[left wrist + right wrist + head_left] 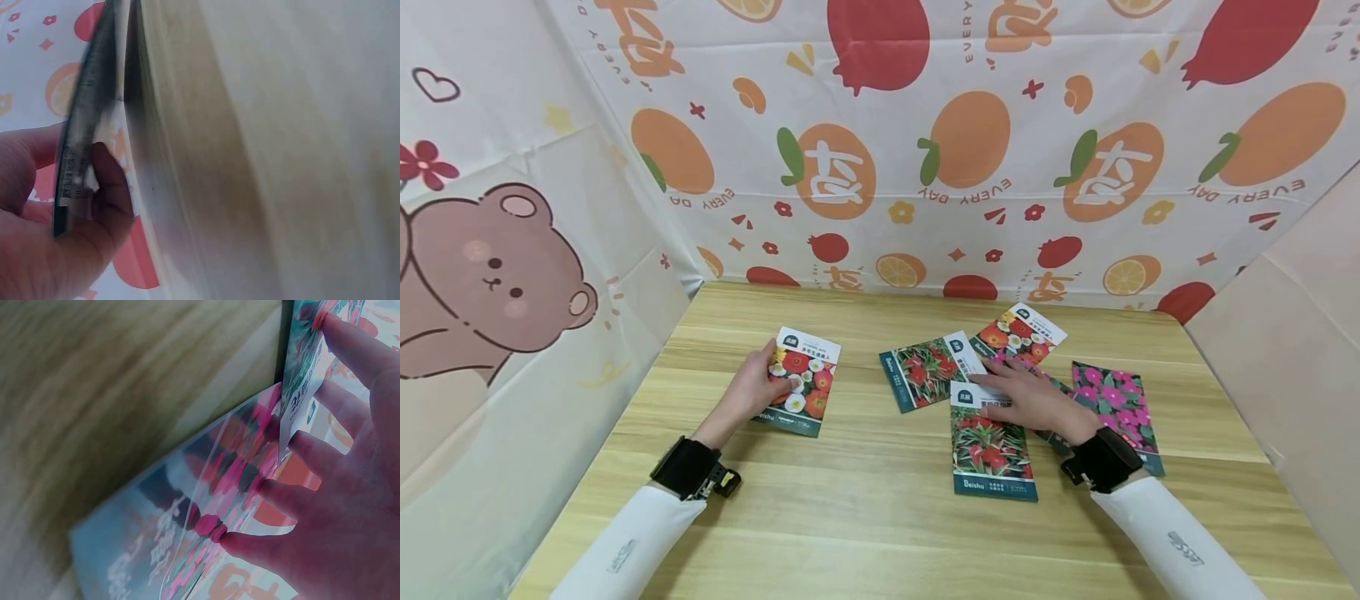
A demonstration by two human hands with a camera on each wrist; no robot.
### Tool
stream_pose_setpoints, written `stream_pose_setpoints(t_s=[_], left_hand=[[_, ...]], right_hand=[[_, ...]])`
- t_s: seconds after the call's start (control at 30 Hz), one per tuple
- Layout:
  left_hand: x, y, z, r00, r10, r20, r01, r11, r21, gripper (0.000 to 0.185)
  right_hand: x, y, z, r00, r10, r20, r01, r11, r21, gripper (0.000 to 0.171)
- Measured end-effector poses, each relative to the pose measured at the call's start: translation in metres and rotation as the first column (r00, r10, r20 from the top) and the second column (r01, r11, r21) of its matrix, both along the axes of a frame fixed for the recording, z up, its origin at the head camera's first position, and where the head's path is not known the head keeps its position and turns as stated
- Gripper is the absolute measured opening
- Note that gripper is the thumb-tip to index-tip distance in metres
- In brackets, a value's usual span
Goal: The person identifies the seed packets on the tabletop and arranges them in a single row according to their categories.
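Observation:
My left hand [751, 390] pinches the left edge of a seed packet [810, 360] with red, white and orange flowers, thumb on its front. In the left wrist view this packet [78, 137] passes between thumb and fingers, close over the table. Spread over several seed packets is my right hand [1033, 400], its fingers fairly straight. Its fingertips touch a red-flowered packet [992, 450] and a pink-flowered packet [231, 469], the latter partly hidden under the hand. Another red-flowered packet [921, 372] lies just left of the fingertips.
Behind the right hand lies a second poppy-like packet [1019, 332], partly covered. A pink-flowered packet [1116, 402] rests right of that hand, near the wrist. The wooden table [850, 517] meets a fruit-print cloth [880, 233] at the back and a bear-print cloth [497, 275] at left.

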State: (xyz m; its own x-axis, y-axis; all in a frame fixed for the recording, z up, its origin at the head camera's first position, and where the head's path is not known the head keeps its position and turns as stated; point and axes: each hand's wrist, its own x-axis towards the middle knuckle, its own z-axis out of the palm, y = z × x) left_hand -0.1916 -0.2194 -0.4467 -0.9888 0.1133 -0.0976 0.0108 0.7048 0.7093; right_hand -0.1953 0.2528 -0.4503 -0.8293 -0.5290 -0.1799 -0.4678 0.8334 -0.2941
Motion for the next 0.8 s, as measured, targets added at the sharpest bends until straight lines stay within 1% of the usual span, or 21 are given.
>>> stream_pose_setpoints(t_s=[0.17,0.23,0.3,0.37,0.43,0.47,0.5,0.53,0.6,0.63,0.73,0.77,0.8], left_hand=[[0.003,-0.001,0.003,1.0,0.001,0.029,0.001,0.998,-0.066,0.091],[0.005,-0.001,0.005,0.999,0.004,0.04,0.001,0.994,-0.106,0.093],[0.006,-0.002,0.006,1.0,-0.001,0.024,0.005,0.984,-0.177,0.095],[0.006,-0.002,0.007,1.0,-0.026,-0.009,0.023,0.968,-0.249,0.094],[0.006,-0.002,0.008,0.994,-0.093,-0.059,0.069,0.946,-0.317,0.089],[0.005,-0.002,0.008,0.987,-0.135,-0.082,0.099,0.935,-0.341,0.086],[0.004,0.0,0.008,0.98,-0.178,-0.089,0.136,0.927,-0.35,0.082],[0.004,0.001,0.008,0.97,-0.228,-0.088,0.186,0.921,-0.342,0.079],[0.001,0.004,0.008,0.94,-0.333,-0.074,0.293,0.9,-0.323,0.075],[0.001,0.006,0.008,0.926,-0.373,-0.058,0.338,0.889,-0.309,0.074],[-0.001,0.009,0.008,0.894,-0.449,0.011,0.434,0.857,-0.276,0.075],[-0.001,0.009,0.007,0.886,-0.463,0.025,0.45,0.846,-0.285,0.076],[-0.001,0.008,0.007,0.882,-0.469,0.039,0.459,0.839,-0.293,0.077]], right_hand=[[0.001,0.0,0.001,1.0,-0.002,0.005,0.002,1.0,-0.001,0.061],[0.001,0.0,0.001,1.0,-0.005,0.009,0.005,1.0,-0.003,0.062],[0.001,0.0,0.001,1.0,-0.004,0.008,0.004,1.0,-0.004,0.062],[0.001,0.0,0.001,1.0,-0.003,0.007,0.003,1.0,-0.005,0.061],[0.001,0.0,0.001,1.0,-0.002,0.005,0.002,1.0,-0.005,0.061],[0.001,0.0,0.001,1.0,-0.001,0.004,0.001,1.0,-0.005,0.061],[0.001,0.001,0.001,1.0,-0.001,0.003,0.001,1.0,-0.004,0.061],[0.001,0.001,0.001,1.0,-0.001,0.003,0.001,1.0,-0.004,0.061],[0.001,0.001,0.0,1.0,-0.003,0.003,0.003,1.0,-0.004,0.061],[0.001,0.001,0.0,1.0,-0.004,0.005,0.004,1.0,-0.005,0.062],[0.001,0.002,-0.002,1.0,0.0,0.001,0.0,1.0,-0.005,0.062],[0.0,0.002,-0.002,1.0,0.001,-0.001,-0.001,1.0,-0.004,0.062],[0.0,0.001,-0.003,1.0,0.004,-0.003,-0.004,1.0,-0.004,0.062]])
